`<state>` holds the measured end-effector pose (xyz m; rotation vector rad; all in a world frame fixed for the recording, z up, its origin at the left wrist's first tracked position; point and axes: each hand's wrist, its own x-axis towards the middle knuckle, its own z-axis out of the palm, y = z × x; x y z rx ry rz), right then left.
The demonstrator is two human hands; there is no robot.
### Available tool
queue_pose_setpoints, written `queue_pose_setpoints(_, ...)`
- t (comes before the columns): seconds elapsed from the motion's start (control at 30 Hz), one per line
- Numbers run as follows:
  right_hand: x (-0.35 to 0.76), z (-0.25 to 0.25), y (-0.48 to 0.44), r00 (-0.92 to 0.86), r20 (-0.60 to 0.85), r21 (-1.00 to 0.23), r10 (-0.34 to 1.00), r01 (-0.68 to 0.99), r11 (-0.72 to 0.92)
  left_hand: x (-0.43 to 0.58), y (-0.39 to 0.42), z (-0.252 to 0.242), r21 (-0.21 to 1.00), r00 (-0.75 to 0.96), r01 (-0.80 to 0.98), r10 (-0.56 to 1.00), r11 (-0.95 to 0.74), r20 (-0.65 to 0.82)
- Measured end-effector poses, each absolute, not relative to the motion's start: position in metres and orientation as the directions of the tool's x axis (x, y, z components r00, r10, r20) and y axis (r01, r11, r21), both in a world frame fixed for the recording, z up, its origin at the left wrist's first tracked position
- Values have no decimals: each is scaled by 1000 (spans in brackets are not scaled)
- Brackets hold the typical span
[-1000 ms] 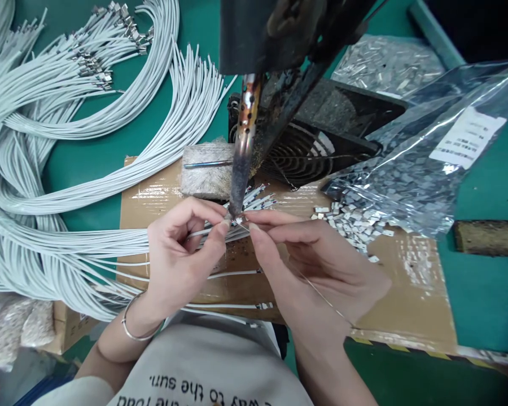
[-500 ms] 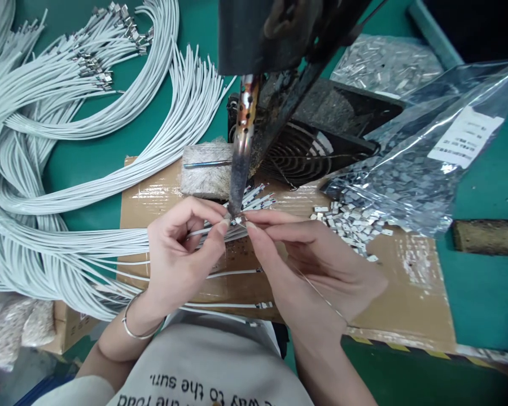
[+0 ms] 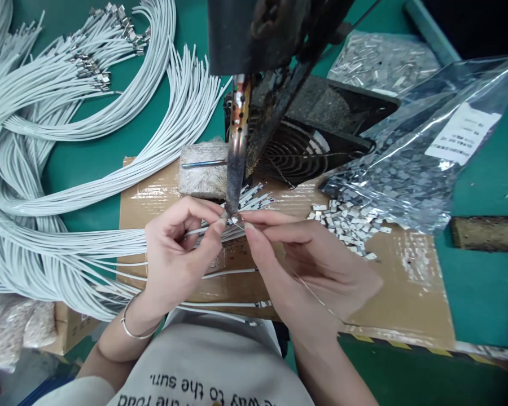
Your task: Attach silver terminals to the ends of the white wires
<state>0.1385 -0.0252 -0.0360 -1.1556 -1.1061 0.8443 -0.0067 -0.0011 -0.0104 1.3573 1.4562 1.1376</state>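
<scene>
My left hand (image 3: 175, 254) pinches the end of a white cable (image 3: 110, 237) between thumb and forefinger, right under the tip of a fixed soldering iron (image 3: 236, 152). My right hand (image 3: 309, 262) pinches a thin solder wire (image 3: 317, 299) and holds its end against the same spot at the iron's tip. The wire trails back over my right wrist. Both hands rest above a taped cardboard box (image 3: 406, 282). More stripped cable ends (image 3: 254, 197) fan out just behind my fingers.
Large bundles of white cables (image 3: 68, 101) cover the green table at left. A clear bag of small metal parts (image 3: 406, 163) spills pieces (image 3: 347, 225) onto the cardboard at right. A black fan (image 3: 305, 152) and a cleaning pad (image 3: 203, 169) sit behind the iron.
Hands stay pinched at the iron's tip; the view has shifted slightly, nothing else has visibly moved.
</scene>
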Motion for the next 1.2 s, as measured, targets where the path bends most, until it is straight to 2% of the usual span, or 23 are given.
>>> queue_pose_setpoints(0.3,138,-37,-25,272,216,-975,938,12,221,-7,-1,-11,970,-64,244,998,14,2)
queue_pose_setpoints(0.83,138,-37,-26,287,229,-973,930,81,214,-6,-2,-11,971,-25,235,998,-47,54)
queue_pose_setpoints(1.2,137,-39,-24,276,224,-974,935,31,224,-7,-3,-14,968,-23,250,999,-35,42)
